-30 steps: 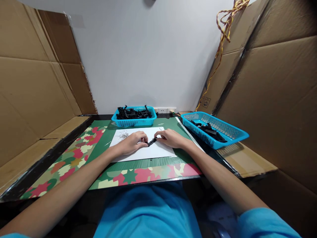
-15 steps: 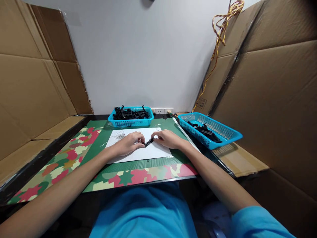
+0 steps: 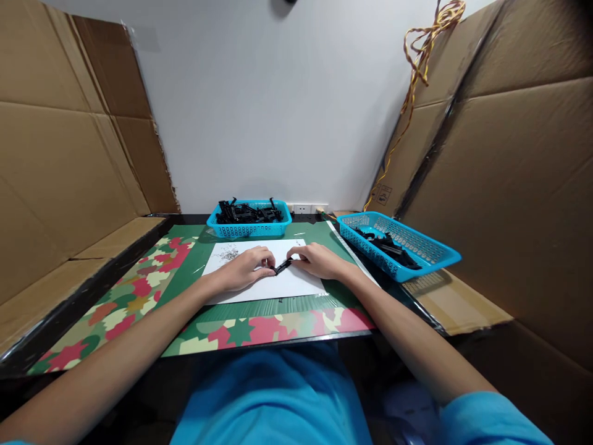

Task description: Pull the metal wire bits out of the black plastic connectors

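Between my two hands is a small black plastic part (image 3: 284,266), held low over a white sheet (image 3: 278,289). The fingers of my left hand (image 3: 248,267) pinch its left end. At its right, upper end, the thumb and fingers of my right hand (image 3: 317,259) are closed on it. The part slants up to the right; its ends are hidden by my fingertips. A scatter of tiny metal pieces (image 3: 228,254) lies on the sheet, just beyond my left hand.
A blue basket (image 3: 250,230) heaped with black plastic parts stands at the back. Another blue basket (image 3: 435,254) with black parts is at the right, on cardboard. Cardboard walls (image 3: 50,185) rise on both sides. A yellow twisted cable (image 3: 407,105) hangs at the right.
The whole view has shifted slightly, so everything sits a little farther right. Both hands keep their hold on the black part, with hardly any visible change.
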`<state>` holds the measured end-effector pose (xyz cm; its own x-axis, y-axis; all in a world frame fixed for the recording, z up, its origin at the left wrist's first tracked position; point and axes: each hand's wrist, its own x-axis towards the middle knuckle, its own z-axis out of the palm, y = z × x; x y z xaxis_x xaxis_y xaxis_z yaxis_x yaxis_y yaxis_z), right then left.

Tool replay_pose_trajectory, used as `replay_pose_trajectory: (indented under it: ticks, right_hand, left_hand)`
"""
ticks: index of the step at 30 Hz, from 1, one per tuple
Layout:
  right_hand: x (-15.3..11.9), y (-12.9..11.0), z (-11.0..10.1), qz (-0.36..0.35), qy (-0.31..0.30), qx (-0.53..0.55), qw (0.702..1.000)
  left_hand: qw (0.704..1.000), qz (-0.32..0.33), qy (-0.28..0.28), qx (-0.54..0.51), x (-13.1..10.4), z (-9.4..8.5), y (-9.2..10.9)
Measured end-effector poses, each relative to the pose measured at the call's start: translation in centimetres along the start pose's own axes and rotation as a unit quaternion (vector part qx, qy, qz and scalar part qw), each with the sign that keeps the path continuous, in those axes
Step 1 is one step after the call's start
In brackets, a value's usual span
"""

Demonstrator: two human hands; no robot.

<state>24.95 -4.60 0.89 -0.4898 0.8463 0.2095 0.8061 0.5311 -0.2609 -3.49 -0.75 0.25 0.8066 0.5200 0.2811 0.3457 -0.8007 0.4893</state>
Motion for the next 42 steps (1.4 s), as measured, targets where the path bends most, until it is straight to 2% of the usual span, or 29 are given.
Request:
replay_pose_trajectory:
  ticks: [26, 42]
  right_hand:
    - [-0.02, 0.15, -0.06, 0.004, 0.001, -0.008, 1.000]
    - [-0.28, -0.17, -0.34, 0.003, 0.001, 0.006, 1.000]
  left_hand:
    - [1.000, -0.004, -0.005, 0.003, -0.07, -0.29, 0.50]
    - [1.000, -0.016, 0.001, 0.017, -0.17, -0.36, 0.16]
